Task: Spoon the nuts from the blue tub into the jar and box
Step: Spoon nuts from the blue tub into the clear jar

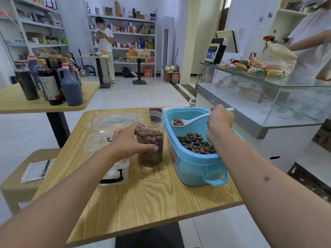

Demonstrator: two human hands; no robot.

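left grip [129,143]: fingers curled round the jar [150,139], part-filled with nuts
right grip [219,120]: closed on the spoon [189,120] handle; bowl carries nuts above the tub [195,165]
worktop [143,197]: carries jar, tub, box [107,140]

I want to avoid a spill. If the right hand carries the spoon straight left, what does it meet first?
Probably the jar's rim, just beyond the blue tub's wall; the spoon bowl's height against the rim is unclear.

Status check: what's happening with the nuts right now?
Left hand steadies jar. Right hand holds loaded spoon over blue tub. Path clear.
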